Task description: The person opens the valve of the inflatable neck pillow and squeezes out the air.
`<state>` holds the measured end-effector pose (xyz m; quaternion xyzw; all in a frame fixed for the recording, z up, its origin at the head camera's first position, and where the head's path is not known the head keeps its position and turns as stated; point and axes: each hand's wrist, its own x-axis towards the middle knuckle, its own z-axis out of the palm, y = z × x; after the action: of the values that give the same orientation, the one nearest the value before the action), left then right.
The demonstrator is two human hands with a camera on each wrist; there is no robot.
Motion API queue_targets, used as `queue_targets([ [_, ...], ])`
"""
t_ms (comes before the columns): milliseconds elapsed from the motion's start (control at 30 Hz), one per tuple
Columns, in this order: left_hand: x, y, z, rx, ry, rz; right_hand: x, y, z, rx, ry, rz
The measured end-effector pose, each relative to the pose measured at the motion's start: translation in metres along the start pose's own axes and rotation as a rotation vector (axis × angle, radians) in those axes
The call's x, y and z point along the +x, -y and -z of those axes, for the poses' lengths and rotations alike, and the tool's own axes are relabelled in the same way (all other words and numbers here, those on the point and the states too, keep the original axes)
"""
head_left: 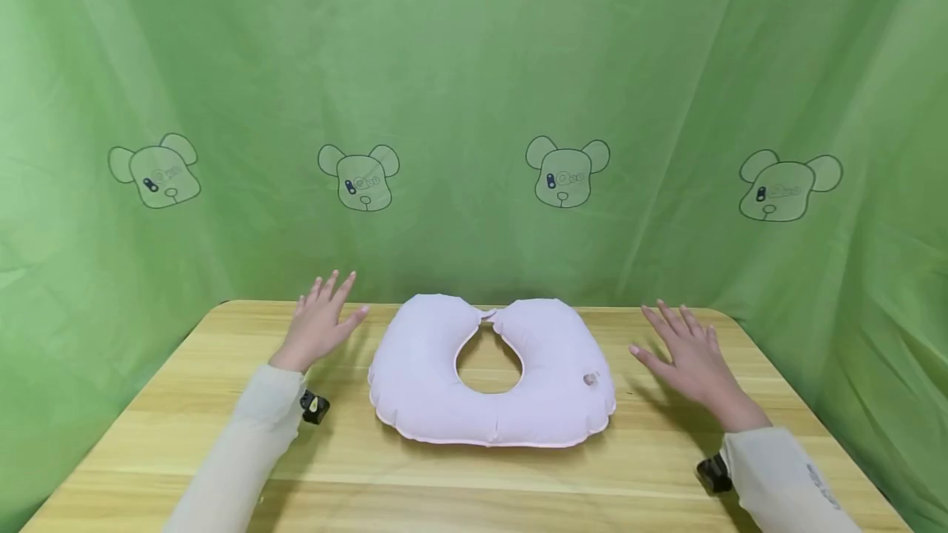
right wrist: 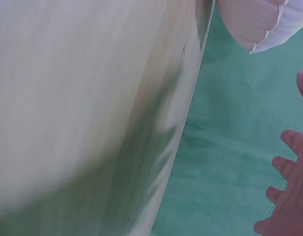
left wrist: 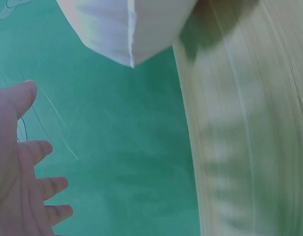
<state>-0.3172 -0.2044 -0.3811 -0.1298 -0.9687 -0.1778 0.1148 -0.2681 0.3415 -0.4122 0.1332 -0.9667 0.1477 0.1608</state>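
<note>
A puffed-up, pale pink U-shaped neck pillow (head_left: pixel 422 377) lies on the wooden table, its open side toward the back, where a small strap or tab joins the two ends. A small round valve (head_left: pixel 590 379) shows on its right side. My left hand (head_left: pixel 318 327) hovers to the left of the pillow with fingers spread, touching nothing. On the other side my right hand (head_left: pixel 692 360) is also raised, fingers spread and apart from the pillow. Each wrist view catches one edge of the pillow, in the left one the seamed corner (left wrist: pixel 127 29), in the right one the puckered seam (right wrist: pixel 264 24).
The wood-grain table (head_left: pixel 489 484) ends at a back edge just behind the pillow. Green cloth (head_left: pixel 474 64) printed with bear heads hangs behind and at both sides. A small black device sits on the left wrist (head_left: pixel 314 407) and another on the right wrist (head_left: pixel 714 474).
</note>
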Motion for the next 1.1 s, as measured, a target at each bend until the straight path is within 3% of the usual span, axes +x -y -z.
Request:
queue_targets([
  [267, -0.002, -0.021, -0.003, -0.031, -0.038, -0.073, 0.002, 0.01, 0.0, 0.032, -0.018, 0.041],
  [633, -0.009, -0.054, -0.008, -0.068, -0.056, -0.18, 0.001, 0.019, 0.003, 0.159, -0.03, 0.116],
  [1100, -0.015, -0.092, -0.019, -0.111, -0.024, -0.297, -0.001, 0.027, 0.007, 0.369, -0.018, 0.177],
])
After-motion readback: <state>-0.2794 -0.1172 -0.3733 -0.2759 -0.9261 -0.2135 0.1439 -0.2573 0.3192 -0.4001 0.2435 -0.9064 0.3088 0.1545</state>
